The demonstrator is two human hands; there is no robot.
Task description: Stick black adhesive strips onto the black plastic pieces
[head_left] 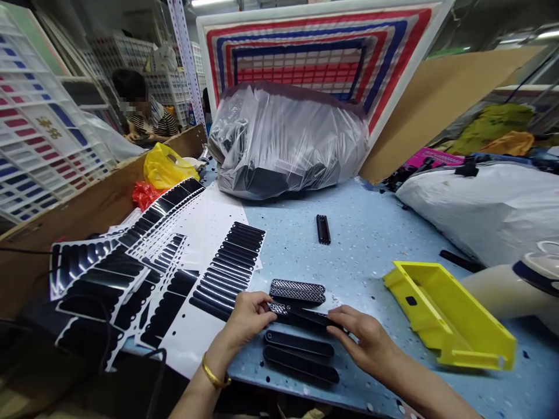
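We note: slim black bar, pale mesh patterning near its left end | axis: length runs crosswise, right end towards the yellow tray and slightly nearer us | place: left of the tray, apart from it | our left hand pinches the left end, our right hand the right end

A yellow bag touches a red bag, left of a cardboard sheet.
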